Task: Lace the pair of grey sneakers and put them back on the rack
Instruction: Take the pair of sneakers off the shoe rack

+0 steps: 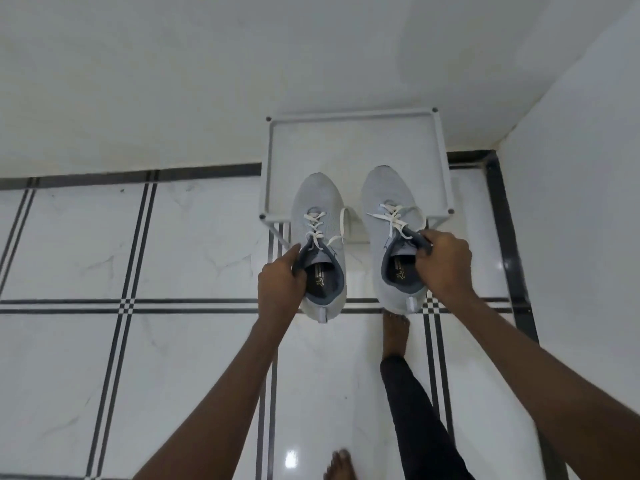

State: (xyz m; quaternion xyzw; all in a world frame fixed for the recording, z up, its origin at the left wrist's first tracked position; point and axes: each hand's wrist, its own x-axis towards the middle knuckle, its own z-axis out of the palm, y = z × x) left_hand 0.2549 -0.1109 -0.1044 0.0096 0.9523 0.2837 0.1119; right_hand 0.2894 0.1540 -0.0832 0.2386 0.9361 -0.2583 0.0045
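Two light grey sneakers with white laces hang in the air, toes pointing away from me over the front edge of a white rack (353,140). My left hand (282,284) grips the left sneaker (317,209) by the dark collar at its left side. My right hand (443,263) holds the right sneaker (388,192) by its tongue and collar. Both shoes are laced, with loose lace loops trailing to the right of each. The heels stick out toward me, past the rack's front rail.
The rack stands in a corner between the back wall and a right-hand wall (575,202). The floor (190,244) is glossy white tile with black stripes. My bare feet (396,336) and a dark trouser leg are below the shoes.
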